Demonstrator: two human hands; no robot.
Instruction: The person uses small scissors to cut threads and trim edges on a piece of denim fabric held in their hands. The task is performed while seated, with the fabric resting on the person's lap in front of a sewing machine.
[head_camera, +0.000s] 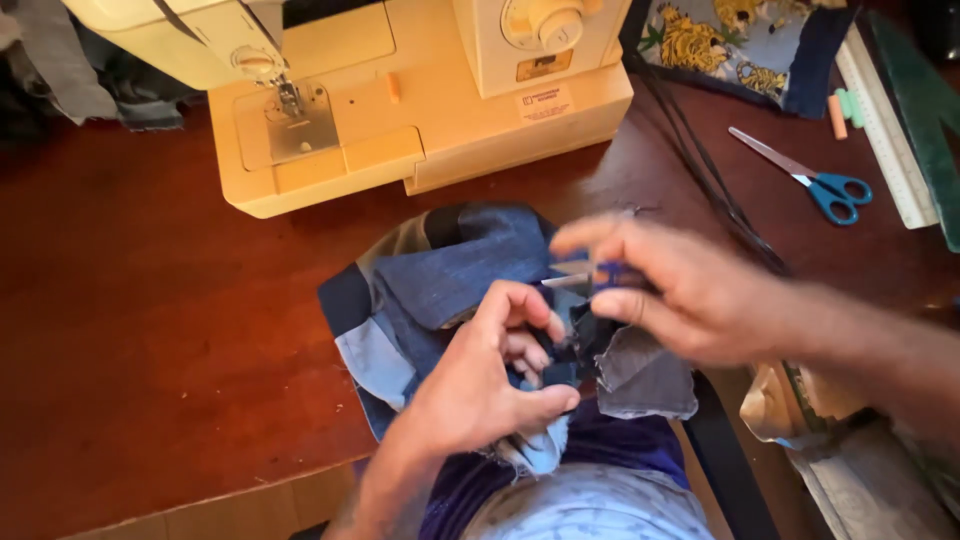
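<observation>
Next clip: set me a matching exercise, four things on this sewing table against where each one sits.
Things:
1. sewing machine
2. blue-handled scissors
3. denim patchwork
4. white ruler

Places:
A. at the near table edge, under both hands
B. far right, beside a green edge
C. at the back of the table, left of centre
D. on bare wood, right of the black cord

Pairs: 1-C, 2-D, 3-A, 4-B

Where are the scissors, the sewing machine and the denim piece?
scissors (835, 190), head view, blue handles.
sewing machine (440, 110), head view, cream base.
denim piece (470, 265), head view, dark blue top panel.
</observation>
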